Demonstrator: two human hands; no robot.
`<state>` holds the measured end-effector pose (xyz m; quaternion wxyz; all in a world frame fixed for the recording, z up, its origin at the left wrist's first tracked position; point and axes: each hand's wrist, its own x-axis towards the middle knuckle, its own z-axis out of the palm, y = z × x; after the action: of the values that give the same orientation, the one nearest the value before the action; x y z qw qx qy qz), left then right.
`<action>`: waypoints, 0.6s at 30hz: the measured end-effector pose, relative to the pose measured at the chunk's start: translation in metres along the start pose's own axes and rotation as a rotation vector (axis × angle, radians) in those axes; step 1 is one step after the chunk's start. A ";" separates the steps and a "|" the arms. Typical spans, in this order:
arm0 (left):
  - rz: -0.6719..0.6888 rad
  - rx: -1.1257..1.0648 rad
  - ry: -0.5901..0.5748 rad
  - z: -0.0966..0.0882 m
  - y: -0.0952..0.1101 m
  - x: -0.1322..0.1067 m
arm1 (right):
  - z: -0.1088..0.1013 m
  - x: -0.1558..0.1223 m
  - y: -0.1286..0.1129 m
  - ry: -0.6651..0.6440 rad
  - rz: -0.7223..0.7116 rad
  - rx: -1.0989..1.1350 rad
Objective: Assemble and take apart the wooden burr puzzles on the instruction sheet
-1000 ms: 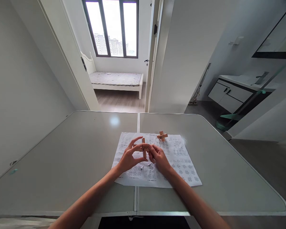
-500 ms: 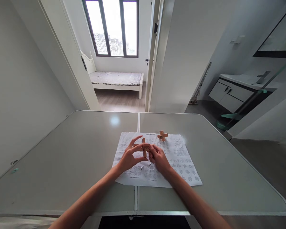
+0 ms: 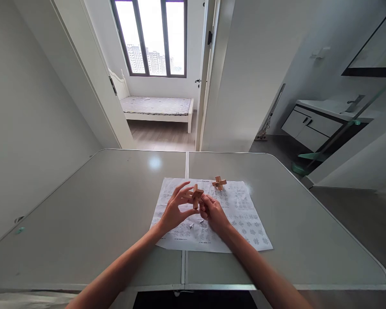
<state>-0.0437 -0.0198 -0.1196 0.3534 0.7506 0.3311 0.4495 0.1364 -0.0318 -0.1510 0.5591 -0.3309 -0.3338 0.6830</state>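
Observation:
Both hands hold a small wooden cross-shaped puzzle [image 3: 197, 195] just above a printed paper sheet [image 3: 244, 214] on the grey table [image 3: 99, 206]. My left hand [image 3: 175, 210] pinches its left side with thumb and fingers curled round it. My right hand [image 3: 214, 212] grips its right side from below. A second wooden cross puzzle [image 3: 219, 183] lies on the sheet's far edge, a little beyond my right hand. Two small metal pieces [image 3: 191, 225] rest on the paper under my hands.
The table has a seam down its middle and rounded far corners. Beyond it an open doorway shows a bed [image 3: 156, 107] under a window. A vanity cabinet [image 3: 312, 124] and a mop [image 3: 309, 159] stand at the right.
The wooden puzzle has turned in my fingers from upright to tilted, and my left fingers have shifted their hold on it. Both hands stay over the paper.

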 end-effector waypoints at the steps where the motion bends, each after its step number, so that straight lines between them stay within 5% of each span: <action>1: -0.050 -0.042 0.024 0.000 -0.001 0.000 | 0.001 0.000 -0.001 -0.010 0.020 0.023; 6: -0.261 -0.284 0.085 -0.002 -0.012 0.003 | 0.003 -0.003 -0.008 -0.135 0.101 0.081; 10: -0.279 -0.321 -0.031 -0.006 -0.010 0.007 | 0.004 -0.006 -0.007 -0.196 0.126 0.084; 18: -0.290 -0.369 -0.074 -0.009 -0.005 0.008 | 0.001 -0.004 -0.002 -0.197 0.124 0.038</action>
<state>-0.0495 -0.0083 -0.1175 0.5576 0.6338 0.3345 0.4189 0.1372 -0.0358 -0.1484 0.4867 -0.2716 -0.3530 0.7515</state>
